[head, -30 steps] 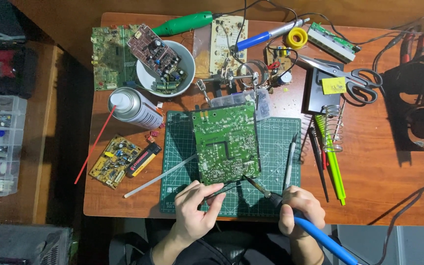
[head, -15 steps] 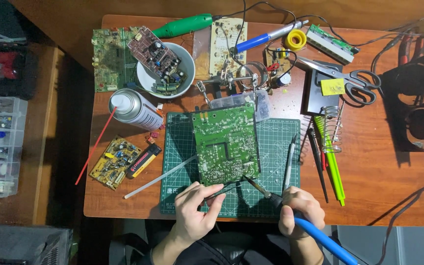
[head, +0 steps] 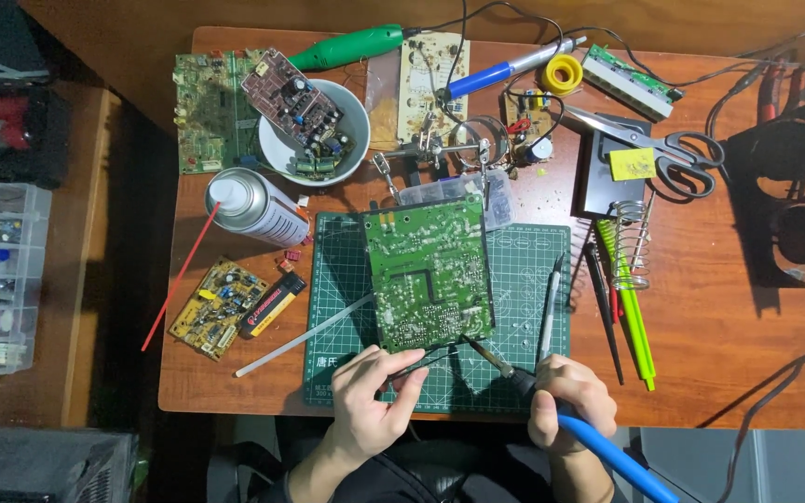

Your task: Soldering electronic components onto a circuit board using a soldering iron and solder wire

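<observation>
Surface: wooden desk crowded with electronics parts; a green cutting mat is the landmark for all positions.
Left hand: at the mat's near edge, fingers pinched closed on a thin dark wire that leads toward the board's near edge.
Right hand: at the mat's near right corner, clenched around the blue-handled soldering iron, tip aimed at the board's near right corner.
Work piece: green circuit board lies solder side up on the mat's centre.
Progress: judged mid-step; iron and wire meet at the board's near edge, and whether a joint is finished cannot be told.
Beside the mat: tweezers on its right part; spray can and yellow circuit board to its left.
Beyond the mat: white bowl, scissors.
Change from earlier frames: both hands, iron and board sit in practically the same places; no shift is visible.
</observation>
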